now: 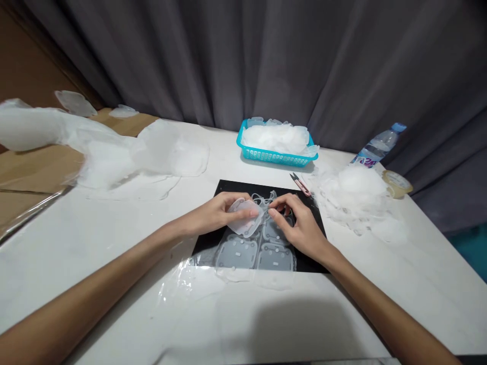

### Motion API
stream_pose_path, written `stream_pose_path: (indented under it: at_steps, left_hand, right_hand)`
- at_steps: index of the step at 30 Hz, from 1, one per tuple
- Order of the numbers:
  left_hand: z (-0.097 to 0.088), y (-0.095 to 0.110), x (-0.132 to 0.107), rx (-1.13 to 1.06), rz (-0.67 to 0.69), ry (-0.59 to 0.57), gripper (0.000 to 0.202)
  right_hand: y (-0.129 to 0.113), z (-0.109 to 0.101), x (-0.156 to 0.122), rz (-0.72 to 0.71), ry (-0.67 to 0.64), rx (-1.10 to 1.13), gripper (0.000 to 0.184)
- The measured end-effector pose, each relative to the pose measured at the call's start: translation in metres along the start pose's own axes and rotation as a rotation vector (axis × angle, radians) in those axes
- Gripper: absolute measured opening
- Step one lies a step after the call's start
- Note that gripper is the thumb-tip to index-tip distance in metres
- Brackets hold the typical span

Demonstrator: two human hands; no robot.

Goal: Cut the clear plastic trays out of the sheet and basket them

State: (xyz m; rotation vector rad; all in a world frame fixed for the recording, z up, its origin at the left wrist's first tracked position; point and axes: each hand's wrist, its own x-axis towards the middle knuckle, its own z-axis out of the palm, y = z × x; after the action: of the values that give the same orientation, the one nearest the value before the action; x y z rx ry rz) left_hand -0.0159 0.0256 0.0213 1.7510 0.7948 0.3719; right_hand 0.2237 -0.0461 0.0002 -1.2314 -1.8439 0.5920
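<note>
My left hand [232,213] grips a translucent, rounded-square piece [240,229] between thumb and fingers, tilted above a black mat [207,233]. Just to its right, the thumb and fingertips of my right hand [294,220] pinch at thin clear strands [262,198] beside the piece's edge. Exactly what those fingertips hold is too small to make out. Beneath both hands lies a clear sheet of moulded rounded-square shapes [238,252] with small raised marks, partly covered by my right hand.
Behind the mat stands a turquoise basket [279,158] heaped with translucent pieces. Pink-handled thread snips [300,184] lie near the mat's back right corner. Farther right are a tangled clear heap [353,197], a water bottle [376,147] and a tape roll [397,183]. White sheeting [110,157] spreads at left.
</note>
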Motion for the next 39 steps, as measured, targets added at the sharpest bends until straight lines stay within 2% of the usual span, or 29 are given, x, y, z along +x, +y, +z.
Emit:
stream_pose_path:
  at_steps: [2,5,7,10,15,21,22,23,26,27,29,31,33,36,39]
  left_hand:
    - [0.0,-0.001,0.001,0.018,0.016,-0.014,0.037]
    - [0.002,-0.001,0.002,0.043,0.054,0.002,0.036]
    - [0.004,0.0,0.003,0.058,0.068,0.025,0.036]
    - [0.006,0.001,0.003,0.074,0.06,0.046,0.035]
    - [0.011,0.002,0.002,0.07,0.025,0.067,0.036]
    - [0.017,-0.003,0.002,0.099,0.065,0.09,0.028]
    - [0.014,-0.005,0.004,0.115,0.069,0.151,0.027]
    - [0.009,-0.008,0.005,0.119,0.063,0.262,0.026]
    - [-0.011,-0.012,0.009,0.031,-0.03,0.692,0.028]
    - [-0.017,-0.011,0.009,-0.007,-0.074,0.681,0.03]
    - [-0.022,-0.005,0.006,-0.028,-0.053,0.519,0.032]
    - [-0.015,0.004,0.002,-0.073,-0.002,0.306,0.033]
    - [-0.001,0.011,-0.002,-0.096,0.035,0.152,0.032]
    - [0.014,0.015,-0.005,-0.101,0.054,0.057,0.031]
    - [0.017,0.015,-0.006,-0.118,0.059,0.034,0.031]
  right_hand:
    - [-0.001,0.001,0.0,-0.062,0.03,-0.025,0.019]
    - [0.0,0.0,0.002,-0.135,-0.128,0.021,0.035]
    - [0.002,0.0,0.002,-0.137,-0.207,0.072,0.028]
    - [0.004,0.001,0.001,-0.108,-0.213,0.094,0.013]
    - [0.004,0.001,-0.002,-0.139,-0.227,0.065,0.011]
    - [0.006,0.002,-0.002,-0.234,-0.216,-0.03,0.008]
    - [0.005,0.003,-0.002,-0.259,-0.205,-0.079,0.01]
    - [0.004,0.004,-0.002,-0.293,-0.194,-0.137,0.013]
    - [-0.001,0.007,-0.006,-0.389,-0.152,-0.263,0.018]
    - [-0.002,0.007,-0.007,-0.386,-0.132,-0.271,0.019]
    - [-0.001,0.008,-0.008,-0.291,-0.08,-0.239,0.017]
    - [0.005,0.008,-0.006,-0.135,0.01,-0.187,0.013]
    - [0.012,0.007,-0.004,-0.01,0.135,-0.161,0.014]
    - [0.015,0.004,-0.001,0.031,0.279,-0.154,0.017]
    - [0.007,0.0,-0.002,-0.036,0.303,-0.133,0.022]
